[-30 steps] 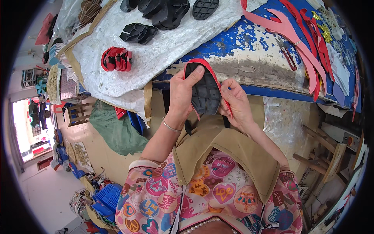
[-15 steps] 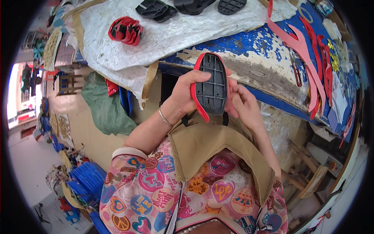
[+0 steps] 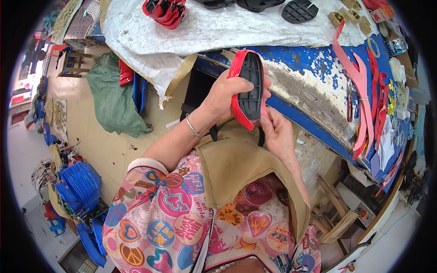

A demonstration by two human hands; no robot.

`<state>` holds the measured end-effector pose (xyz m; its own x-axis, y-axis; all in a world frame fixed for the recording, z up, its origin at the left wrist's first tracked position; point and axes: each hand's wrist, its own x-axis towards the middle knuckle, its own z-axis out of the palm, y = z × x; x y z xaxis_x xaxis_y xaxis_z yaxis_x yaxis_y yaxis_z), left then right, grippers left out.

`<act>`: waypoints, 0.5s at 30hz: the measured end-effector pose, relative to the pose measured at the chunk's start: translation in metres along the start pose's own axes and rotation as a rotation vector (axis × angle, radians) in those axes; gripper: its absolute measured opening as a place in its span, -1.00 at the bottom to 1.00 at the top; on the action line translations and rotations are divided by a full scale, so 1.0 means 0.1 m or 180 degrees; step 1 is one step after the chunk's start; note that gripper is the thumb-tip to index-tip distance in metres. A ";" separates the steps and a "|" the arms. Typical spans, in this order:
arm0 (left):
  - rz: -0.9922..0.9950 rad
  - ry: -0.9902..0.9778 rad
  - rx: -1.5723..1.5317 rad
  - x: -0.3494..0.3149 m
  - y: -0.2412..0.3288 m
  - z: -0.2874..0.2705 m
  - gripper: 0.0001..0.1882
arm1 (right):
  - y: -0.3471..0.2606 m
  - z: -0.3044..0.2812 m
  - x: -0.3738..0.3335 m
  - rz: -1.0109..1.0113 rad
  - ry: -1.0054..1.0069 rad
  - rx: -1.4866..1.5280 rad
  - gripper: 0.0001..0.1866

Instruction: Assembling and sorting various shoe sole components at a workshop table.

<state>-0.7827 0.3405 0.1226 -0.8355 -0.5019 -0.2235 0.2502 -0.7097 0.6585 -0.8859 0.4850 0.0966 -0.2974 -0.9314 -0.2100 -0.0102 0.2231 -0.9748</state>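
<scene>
a red-edged shoe sole (image 3: 248, 88) with a black, grid-patterned tread is held upright in front of the person's chest, just before the near edge of the worktop (image 3: 314, 98), tread side facing the camera. the left hand (image 3: 227, 93) is wrapped around the sole's left edge, fingers curled over the red rim and thumb against the tread, closed firmly on it. the right hand (image 3: 275, 132) grips the sole's lower right end, fingers pinched shut on the rim there; the fingertips are partly hidden behind the sole. a thin bracelet (image 3: 193, 128) circles the left wrist. below the hands lies a tan apron (image 3: 241, 168) over a pink patterned garment. the worktop is blue with worn, pale patches; pink and red straps (image 3: 362, 91) lie along its right part. a white sheet (image 3: 205, 29) covers its far part, carrying another black sole (image 3: 299, 11) and a bundle of red pieces (image 3: 164, 11). on the floor to the left lie a green sack (image 3: 111, 100) and a stack of blue trays (image 3: 82, 182).
</scene>
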 end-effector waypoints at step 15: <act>0.0578 -0.0759 0.0295 -0.06 0.09 0.00 -0.39 | -0.03 -0.18 0.19 0.0478 -0.1201 0.2289 -0.64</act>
<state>-0.7751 0.3371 0.1294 -0.8752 -0.4785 0.0714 0.3694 -0.5656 0.7373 -0.9082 0.4716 0.0972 0.0951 -0.9689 -0.2283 0.6558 0.2335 -0.7179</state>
